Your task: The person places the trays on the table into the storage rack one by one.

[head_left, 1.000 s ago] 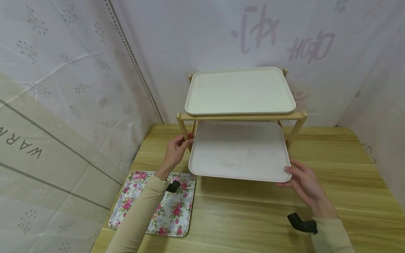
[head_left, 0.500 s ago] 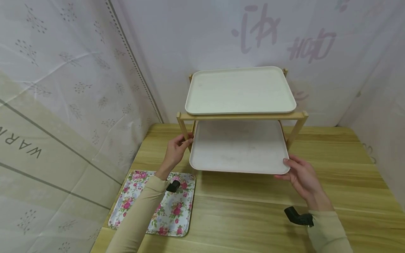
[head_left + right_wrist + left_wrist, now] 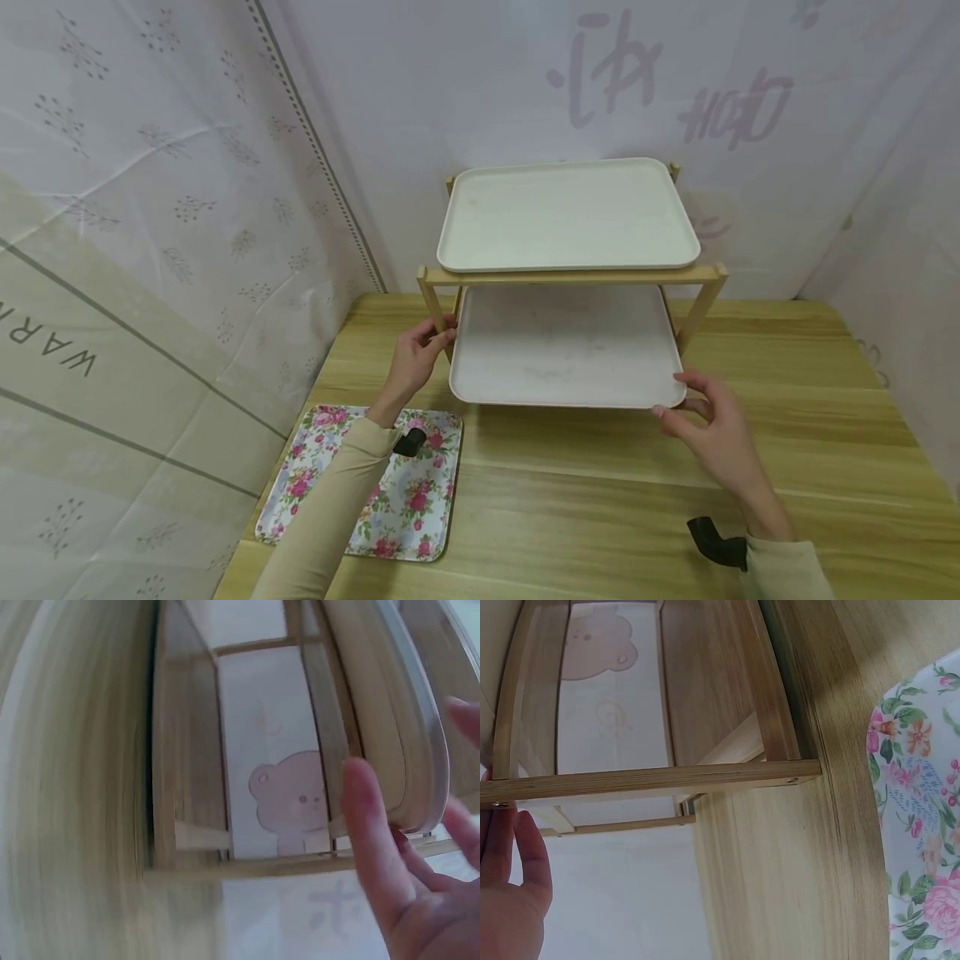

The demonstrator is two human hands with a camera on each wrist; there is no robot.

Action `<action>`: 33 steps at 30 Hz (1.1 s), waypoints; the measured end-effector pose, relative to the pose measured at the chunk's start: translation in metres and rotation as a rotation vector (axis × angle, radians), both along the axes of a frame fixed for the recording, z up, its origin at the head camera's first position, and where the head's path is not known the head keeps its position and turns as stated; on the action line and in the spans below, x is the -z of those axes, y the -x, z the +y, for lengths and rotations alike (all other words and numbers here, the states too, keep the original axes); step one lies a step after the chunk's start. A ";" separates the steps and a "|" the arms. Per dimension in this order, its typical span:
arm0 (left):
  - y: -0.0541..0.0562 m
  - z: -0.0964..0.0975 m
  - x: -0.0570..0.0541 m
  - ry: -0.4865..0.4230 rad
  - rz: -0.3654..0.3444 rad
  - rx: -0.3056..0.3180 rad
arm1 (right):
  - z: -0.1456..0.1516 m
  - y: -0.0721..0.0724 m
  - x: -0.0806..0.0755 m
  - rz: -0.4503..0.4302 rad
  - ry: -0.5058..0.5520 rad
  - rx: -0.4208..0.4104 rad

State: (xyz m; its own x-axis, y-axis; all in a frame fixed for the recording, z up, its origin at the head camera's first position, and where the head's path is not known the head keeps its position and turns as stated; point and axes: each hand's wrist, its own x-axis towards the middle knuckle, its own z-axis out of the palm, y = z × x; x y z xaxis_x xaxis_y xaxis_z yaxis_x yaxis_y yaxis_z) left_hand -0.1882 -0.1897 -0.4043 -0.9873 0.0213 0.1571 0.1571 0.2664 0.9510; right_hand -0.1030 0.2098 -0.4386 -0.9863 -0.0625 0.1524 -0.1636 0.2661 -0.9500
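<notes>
"what's around?"
"a pale yellow wood-grain bench (image 3: 570,508), printed white fabric walls (image 3: 465,100)."
"and the lower white rectangular tray (image 3: 566,346)?"
"in the light wooden rack (image 3: 562,277), long axis running left to right, one long edge facing the person."
"the hands?"
"left hand (image 3: 415,358) pinches the rack's left front leg (image 3: 432,307); right hand (image 3: 716,429), spread out, touches the tray's near right corner."

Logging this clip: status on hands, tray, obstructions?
Left hand grips rack. Right hand at near right corner of lower tray. It's partly under upper tray. No blockage seen; floral tray aside.
</notes>
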 end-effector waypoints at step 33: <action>0.001 0.000 0.004 -0.015 0.022 0.010 | -0.031 0.028 0.011 0.293 -0.401 0.412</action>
State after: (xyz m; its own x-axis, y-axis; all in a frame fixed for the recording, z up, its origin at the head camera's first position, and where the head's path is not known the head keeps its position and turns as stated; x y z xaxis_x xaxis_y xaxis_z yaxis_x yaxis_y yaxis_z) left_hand -0.1896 -0.1893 -0.4079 -0.9833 0.0281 0.1795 0.1808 0.2507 0.9510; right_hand -0.1309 0.1787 -0.4492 -0.8626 0.2047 0.4626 -0.2097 0.6875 -0.6952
